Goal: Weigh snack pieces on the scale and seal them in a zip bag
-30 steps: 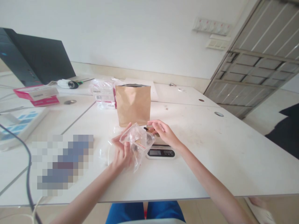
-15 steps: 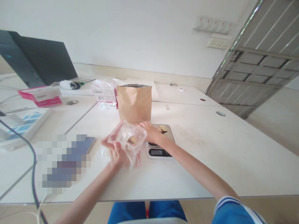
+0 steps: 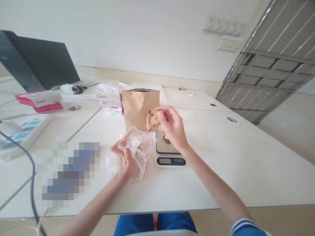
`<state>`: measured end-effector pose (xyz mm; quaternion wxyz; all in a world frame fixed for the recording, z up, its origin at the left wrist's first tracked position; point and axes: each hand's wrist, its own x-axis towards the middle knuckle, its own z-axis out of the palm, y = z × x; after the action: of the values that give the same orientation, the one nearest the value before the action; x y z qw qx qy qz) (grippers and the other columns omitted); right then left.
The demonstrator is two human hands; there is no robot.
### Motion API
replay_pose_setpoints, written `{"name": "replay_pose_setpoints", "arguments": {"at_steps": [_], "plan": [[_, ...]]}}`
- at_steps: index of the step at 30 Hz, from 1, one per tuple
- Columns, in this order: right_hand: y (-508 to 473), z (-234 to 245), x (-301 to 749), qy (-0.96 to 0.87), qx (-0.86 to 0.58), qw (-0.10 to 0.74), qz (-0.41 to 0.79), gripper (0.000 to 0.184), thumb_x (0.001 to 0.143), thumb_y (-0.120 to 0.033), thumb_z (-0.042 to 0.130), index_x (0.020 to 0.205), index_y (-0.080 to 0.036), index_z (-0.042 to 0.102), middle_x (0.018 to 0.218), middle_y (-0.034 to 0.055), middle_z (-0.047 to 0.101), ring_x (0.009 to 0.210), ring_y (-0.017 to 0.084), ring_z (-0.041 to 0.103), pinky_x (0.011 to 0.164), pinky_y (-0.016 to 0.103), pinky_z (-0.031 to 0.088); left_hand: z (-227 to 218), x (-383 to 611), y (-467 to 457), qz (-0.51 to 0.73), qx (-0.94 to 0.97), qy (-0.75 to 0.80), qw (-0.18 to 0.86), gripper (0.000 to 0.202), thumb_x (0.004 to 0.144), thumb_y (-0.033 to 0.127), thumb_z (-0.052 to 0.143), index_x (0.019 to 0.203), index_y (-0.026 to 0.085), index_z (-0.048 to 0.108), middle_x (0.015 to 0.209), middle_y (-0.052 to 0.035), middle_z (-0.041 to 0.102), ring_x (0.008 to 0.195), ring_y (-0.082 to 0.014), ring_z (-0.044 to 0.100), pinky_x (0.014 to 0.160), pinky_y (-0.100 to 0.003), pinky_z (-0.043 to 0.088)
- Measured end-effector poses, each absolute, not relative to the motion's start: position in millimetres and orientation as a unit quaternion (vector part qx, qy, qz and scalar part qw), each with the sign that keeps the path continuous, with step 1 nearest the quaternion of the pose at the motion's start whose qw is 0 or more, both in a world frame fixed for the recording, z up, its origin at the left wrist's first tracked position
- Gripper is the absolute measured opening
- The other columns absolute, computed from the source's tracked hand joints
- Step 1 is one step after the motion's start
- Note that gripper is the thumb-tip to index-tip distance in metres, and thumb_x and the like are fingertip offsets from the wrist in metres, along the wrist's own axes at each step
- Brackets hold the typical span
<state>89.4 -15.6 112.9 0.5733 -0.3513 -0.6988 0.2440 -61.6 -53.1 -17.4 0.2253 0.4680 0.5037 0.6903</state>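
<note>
My left hand point(image 3: 125, 164) grips a clear plastic zip bag point(image 3: 140, 139) by its side, mouth up, with a tan piece inside. Pinched in the fingers of my right hand point(image 3: 173, 126) is a wrinkled tan dried slice point(image 3: 153, 120), perhaps mushroom, raised in front of the brown paper pouch point(image 3: 137, 108). Below that hand sits a kitchen scale point(image 3: 162, 144) with a dark-edged slice point(image 3: 166, 139) on its plate, partly hidden by the hand. The scale's display is too faint to read. The pouch stands upright with its top open.
Pink-and-white boxes in plastic point(image 3: 110, 98) stand left of the pouch. Farther left are more pink boxes point(image 3: 39, 100), a power strip point(image 3: 24, 131), a black computer case point(image 3: 49, 62) and a pixelated patch. A cable point(image 3: 31, 177) hangs over the front edge.
My right hand has moved from behind the zip bag up and to the right, and now shows a dried slice in its fingers. My left hand still holds the bag, shifted slightly right.
</note>
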Motion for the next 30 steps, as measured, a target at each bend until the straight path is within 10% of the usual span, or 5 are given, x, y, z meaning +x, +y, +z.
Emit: {"name": "replay_pose_setpoints", "arguments": {"at_steps": [12, 21, 30], "plan": [[9.6, 43.4, 166.5, -0.823, -0.518, 0.175, 0.156, 0.038, 0.084, -0.023, 0.057, 0.122, -0.019, 0.055, 0.126, 0.0138, 0.056, 0.122, 0.027, 0.049, 0.105, 0.046, 0.035, 3.6, -51.4, -59.1, 0.699, 0.495, 0.476, 0.199, 0.047, 0.090, 0.063, 0.028, 0.116, 0.025, 0.038, 0.125, -0.0117, 0.058, 0.121, -0.0216, 0.053, 0.108, -0.042, 0.033], [-16.5, 78.8, 142.4, -0.761, -0.443, 0.403, 0.249, 0.034, 0.078, -0.045, 0.068, 0.096, -0.021, 0.053, 0.094, 0.0019, 0.062, 0.083, 0.015, 0.059, 0.076, 0.028, 0.046, 11.0, -44.9, -64.1, 0.685, 0.526, 0.437, 0.252, 0.055, 0.085, 0.072, 0.027, 0.107, 0.024, 0.044, 0.133, -0.0149, 0.053, 0.123, -0.0219, 0.051, 0.108, -0.046, 0.032], [-25.0, 131.8, 103.1, -0.893, -0.256, 0.210, 0.304, 0.017, 0.084, -0.022, 0.063, 0.100, -0.023, 0.066, 0.112, 0.0041, 0.049, 0.100, 0.013, 0.056, 0.086, 0.028, 0.049, 17.5, -47.0, -63.0, 0.685, 0.557, 0.425, 0.200, 0.055, 0.088, 0.068, 0.024, 0.101, 0.021, 0.051, 0.121, -0.0144, 0.061, 0.126, -0.0249, 0.048, 0.112, -0.050, 0.024]]}}
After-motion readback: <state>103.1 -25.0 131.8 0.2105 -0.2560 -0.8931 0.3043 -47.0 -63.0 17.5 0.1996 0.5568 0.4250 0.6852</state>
